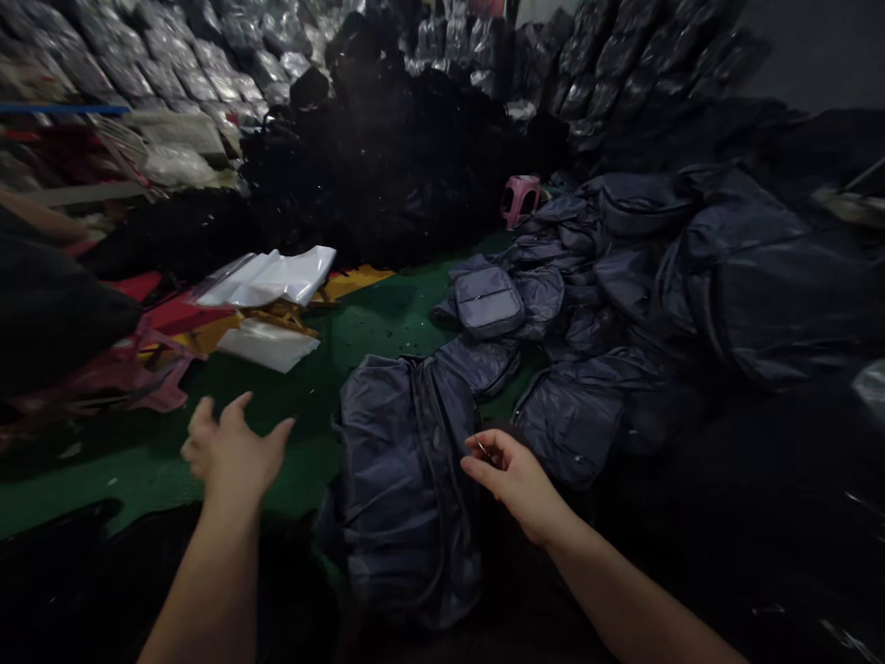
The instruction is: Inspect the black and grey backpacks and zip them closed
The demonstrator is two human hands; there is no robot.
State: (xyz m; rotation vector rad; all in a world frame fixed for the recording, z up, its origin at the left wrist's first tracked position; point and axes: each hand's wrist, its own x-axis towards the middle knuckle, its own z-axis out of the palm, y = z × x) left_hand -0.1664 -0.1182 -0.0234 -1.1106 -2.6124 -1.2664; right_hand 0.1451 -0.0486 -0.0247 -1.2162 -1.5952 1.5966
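Navy nylon backpack [405, 489] lying at lower centre of the frame, a long zip seam down its middle and dark fabric around its base. Right hand [515, 480] just above the backpack's right edge, fingers [474, 466] curled and pinched together on a small metal sliver [484, 450], too small to identify; any contact between hand and backpack impossible to tell. Left hand [231, 452] raised at lower left over a green floor mat [387, 318], fingers [241, 399] spread well apart around nothing. Just right of the backpack, a second navy bag [571, 420] with a zipped pocket; just above it, a third navy bag [479, 362]. Higher up, at the mat's edge, a small grey-blue pouch [488, 300] with a zipped front. Large heap of navy bags [753, 286] across the right of the frame, a pink plastic stool [520, 201] beside its upper left end. Left of centre, white plastic sheets [266, 281] over a wooden frame [280, 315], with pink straps [156, 373] nearer the left edge. Black mound of bags [387, 157] across upper centre, and stacks of plastic-wrapped goods [159, 69] along the top of the frame at upper left.
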